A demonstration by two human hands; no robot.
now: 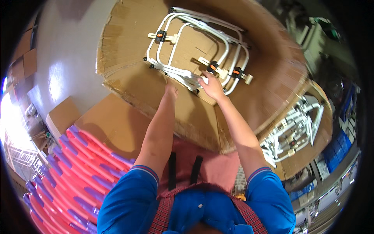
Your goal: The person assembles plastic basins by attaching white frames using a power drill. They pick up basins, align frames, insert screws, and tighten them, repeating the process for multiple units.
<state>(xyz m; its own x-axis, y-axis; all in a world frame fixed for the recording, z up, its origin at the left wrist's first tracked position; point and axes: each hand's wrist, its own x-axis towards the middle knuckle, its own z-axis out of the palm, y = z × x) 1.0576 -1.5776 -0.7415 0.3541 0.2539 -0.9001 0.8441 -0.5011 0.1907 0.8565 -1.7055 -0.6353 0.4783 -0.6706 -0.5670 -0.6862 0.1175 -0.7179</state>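
Note:
Several white metal tubular frames (201, 25) lie stacked inside a large open cardboard box (125, 52) in front of me. They carry cream plastic slides and black clamps with orange centres, such as the clamp (213, 66) just beyond my right fingers. My right hand (213, 86) is at the near right side of the stack, its thumb and fingers around a white tube. My left hand (171, 88) reaches down inside the box's near wall, at the near edge of the frames. Its fingertips are partly hidden, and whether they grip a tube is unclear.
A stack of pink curved parts with purple ends (79, 175) stands at lower left, beside brown cardboard (117, 120). To the right, a second cardboard box (315, 155) holds more white tubular frames (295, 131). Blue crates (336, 149) stand farther right.

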